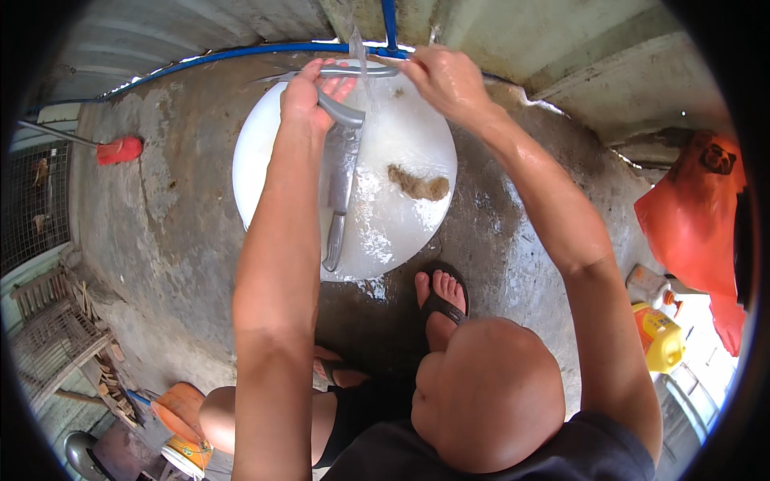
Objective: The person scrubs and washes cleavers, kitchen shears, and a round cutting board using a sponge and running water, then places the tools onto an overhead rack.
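Observation:
My left hand (313, 90) is palm up under a knife with a grey handle (373, 71), the thumb over it. That knife's blade points left, and falling water (361, 51) runs over its handle. A second curved grey handle (343, 113) is below the palm, beside a broad metal blade (344, 150). Another grey knife handle (335, 240) lies lower down, pointing towards me. These rest on a wet, round white board (397, 132). My right hand (448, 78) is curled near the handle's end and the blue pipe; its fingertips are hidden.
A brown fibrous scrubber (418, 183) lies on the board's right side. Blue pipe (289, 47) runs along the wall. A red brush head (120, 150) is on the concrete floor at left. A yellow jug (662, 340) and red plastic bag (686, 210) are at right.

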Demonstrator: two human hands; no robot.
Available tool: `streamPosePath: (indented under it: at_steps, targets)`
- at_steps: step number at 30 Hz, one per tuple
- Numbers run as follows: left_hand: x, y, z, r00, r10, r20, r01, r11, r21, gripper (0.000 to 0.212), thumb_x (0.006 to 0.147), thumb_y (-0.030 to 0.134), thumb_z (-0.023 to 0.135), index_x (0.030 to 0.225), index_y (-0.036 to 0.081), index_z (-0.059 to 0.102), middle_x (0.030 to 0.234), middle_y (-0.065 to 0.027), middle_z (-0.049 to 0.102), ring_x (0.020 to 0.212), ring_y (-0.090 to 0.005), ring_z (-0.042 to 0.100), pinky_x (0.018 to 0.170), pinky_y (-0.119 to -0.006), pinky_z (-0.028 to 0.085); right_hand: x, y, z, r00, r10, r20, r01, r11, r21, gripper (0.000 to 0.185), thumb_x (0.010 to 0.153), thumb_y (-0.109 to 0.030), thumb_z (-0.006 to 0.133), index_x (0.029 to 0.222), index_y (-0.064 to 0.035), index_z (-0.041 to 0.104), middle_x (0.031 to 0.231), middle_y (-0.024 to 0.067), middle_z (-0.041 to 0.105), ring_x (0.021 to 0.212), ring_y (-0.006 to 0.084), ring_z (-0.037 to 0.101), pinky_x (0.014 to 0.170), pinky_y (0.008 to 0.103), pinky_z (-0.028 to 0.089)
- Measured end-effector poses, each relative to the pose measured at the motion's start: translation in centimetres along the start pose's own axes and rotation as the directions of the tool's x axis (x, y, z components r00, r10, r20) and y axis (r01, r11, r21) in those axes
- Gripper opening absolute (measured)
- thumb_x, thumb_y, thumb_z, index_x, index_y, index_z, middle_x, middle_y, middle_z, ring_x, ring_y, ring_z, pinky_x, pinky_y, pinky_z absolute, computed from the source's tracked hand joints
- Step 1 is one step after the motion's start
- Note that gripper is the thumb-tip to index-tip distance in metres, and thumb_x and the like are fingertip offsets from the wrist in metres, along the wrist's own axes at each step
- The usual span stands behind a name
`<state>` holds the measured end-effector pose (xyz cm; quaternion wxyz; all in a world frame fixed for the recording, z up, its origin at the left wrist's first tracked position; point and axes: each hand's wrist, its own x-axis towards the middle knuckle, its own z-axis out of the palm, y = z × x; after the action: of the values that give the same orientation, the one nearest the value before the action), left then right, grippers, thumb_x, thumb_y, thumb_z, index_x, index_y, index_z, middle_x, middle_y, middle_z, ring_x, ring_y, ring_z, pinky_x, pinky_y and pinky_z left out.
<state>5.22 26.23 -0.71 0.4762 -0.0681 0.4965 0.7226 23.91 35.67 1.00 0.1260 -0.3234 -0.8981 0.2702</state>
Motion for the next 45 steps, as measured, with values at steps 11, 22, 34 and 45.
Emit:
streamPosePath:
  at_steps: [11, 22, 34, 45]
  targets:
    - [-2.2, -0.5, 1.7, 0.984, 0.172, 0.052, -0.171, 0.807, 0.564, 0.039, 0.09, 0.036, 0.072, 0.101, 0.001, 0.059, 0.093, -0.0087, 0.061, 0.072, -0.0171, 0.056, 0.058, -0.035, 0.047, 2.0, -4.4, -1.2, 0.962, 0.074, 0.263, -0.15, 0.948, 0.281, 0.053, 0.094, -0.047, 0.051, 0.084, 0.0032, 0.065, 0.076, 0.0189, 0.063, 0.063, 0.023, 0.062, 0.059, 0.0382, 0.049]
    - [-3.7, 2.5, -5.7, 0.964, 0.258, 0.057, -0.264, 0.946, 0.185, 0.03, 0.102, 0.034, 0.053, 0.087, 0.008, 0.051, 0.067, 0.0, 0.049, 0.053, -0.0103, 0.043, 0.047, -0.027, 0.039, 4.3, -7.2, 1.9, 0.82, -0.1, 0.564, -0.355, 0.684, 0.637, 0.033, 0.101, -0.036, 0.05, 0.1, -0.0048, 0.061, 0.072, 0.0016, 0.056, 0.054, 0.0079, 0.05, 0.049, 0.0259, 0.043]
    - [-4.6, 2.6, -4.0, 0.983, 0.175, -0.051, -0.166, 0.974, 0.155, 0.028, 0.107, 0.028, 0.04, 0.095, 0.004, 0.05, 0.071, -0.0043, 0.05, 0.054, -0.0124, 0.041, 0.047, -0.029, 0.036, 2.1, -5.8, 2.3, 0.9, -0.329, 0.285, 0.269, 0.935, 0.232, 0.038, 0.097, -0.007, 0.048, 0.134, -0.0009, 0.052, 0.106, 0.0222, 0.062, 0.089, 0.0327, 0.064, 0.081, 0.041, 0.053]
    - [-4.5, -0.2, -3.6, 0.962, 0.271, 0.012, -0.263, 0.918, 0.298, 0.036, 0.101, 0.033, 0.055, 0.082, 0.002, 0.062, 0.069, -0.0032, 0.059, 0.056, -0.0102, 0.05, 0.048, -0.026, 0.042, 0.8, -5.5, 1.8, 0.931, 0.06, 0.36, -0.209, 0.896, 0.393, 0.042, 0.098, -0.039, 0.055, 0.09, 0.0009, 0.066, 0.068, 0.0073, 0.06, 0.052, 0.019, 0.059, 0.054, 0.0333, 0.053]
